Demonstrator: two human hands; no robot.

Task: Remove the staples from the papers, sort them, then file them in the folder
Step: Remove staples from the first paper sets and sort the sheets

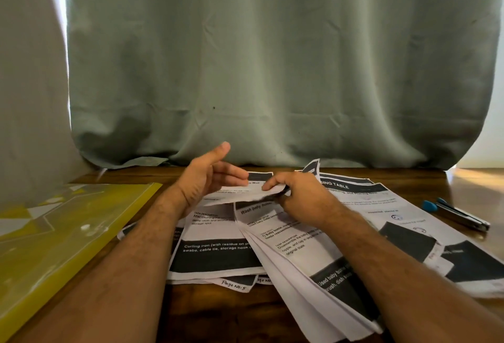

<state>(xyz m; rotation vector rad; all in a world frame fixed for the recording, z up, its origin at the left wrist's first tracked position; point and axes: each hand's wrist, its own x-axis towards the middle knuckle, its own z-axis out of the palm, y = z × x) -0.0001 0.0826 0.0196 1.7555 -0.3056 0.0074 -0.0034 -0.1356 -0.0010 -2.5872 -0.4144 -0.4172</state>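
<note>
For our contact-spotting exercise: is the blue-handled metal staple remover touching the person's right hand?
Apart. The head view shows the blue-handled metal staple remover lying on the wooden table, with printed papers between it and the right hand.
</note>
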